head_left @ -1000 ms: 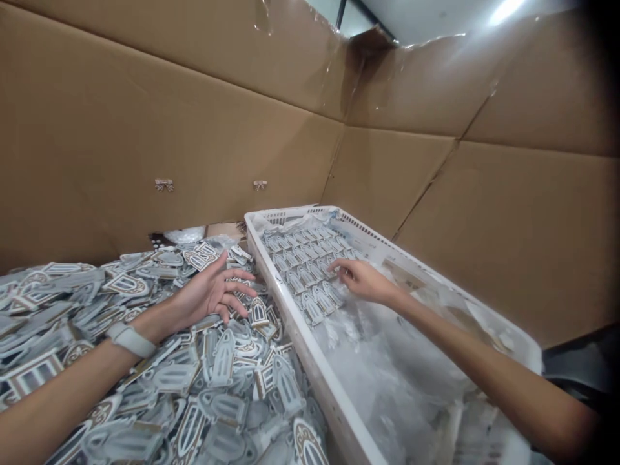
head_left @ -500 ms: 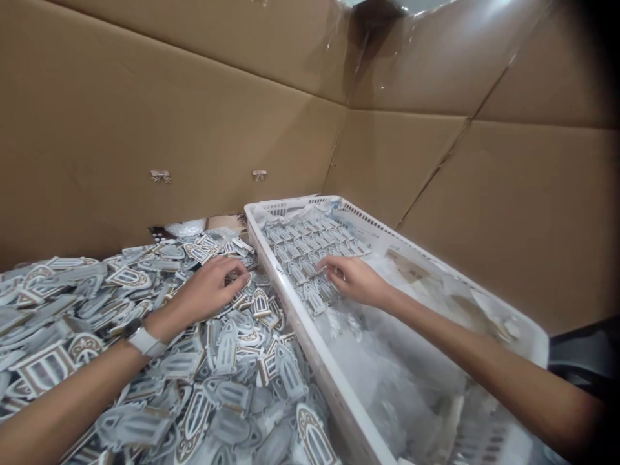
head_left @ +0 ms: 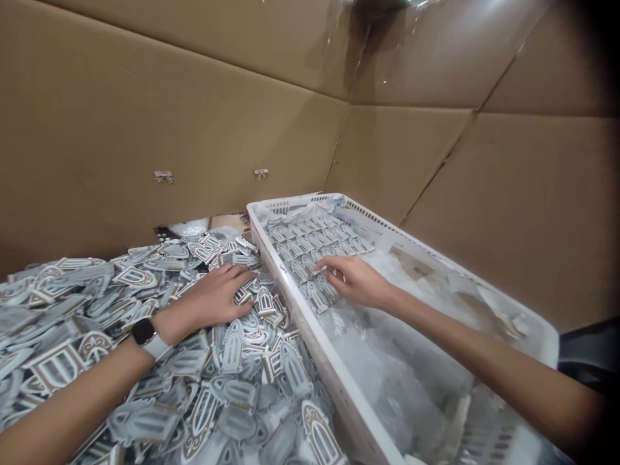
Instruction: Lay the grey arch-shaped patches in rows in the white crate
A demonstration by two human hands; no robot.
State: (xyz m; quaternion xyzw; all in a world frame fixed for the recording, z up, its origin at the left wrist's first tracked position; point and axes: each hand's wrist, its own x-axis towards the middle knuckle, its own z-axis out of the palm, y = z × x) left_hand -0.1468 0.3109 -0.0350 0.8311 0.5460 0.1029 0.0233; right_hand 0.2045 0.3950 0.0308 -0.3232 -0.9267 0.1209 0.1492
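Observation:
Fingers spread, my left hand rests over a heap of flat arched window-shaped pieces, grey or white with brown trim. A smartwatch is on that wrist. My right hand is inside a white plastic basket, its thumb and forefinger bent close together at the front edge of rows of grey arched pieces. What those fingertips hold, if anything, is too small to make out.
Tall cardboard walls rise behind and to the right. Clear plastic film covers the nearer part of the basket. Bubble wrap lies behind the heap. Something dark stands at the right edge.
My left hand has spread its fingers, turned palm down and lowered onto the heap. My right hand has hardly moved, staying at the rows.

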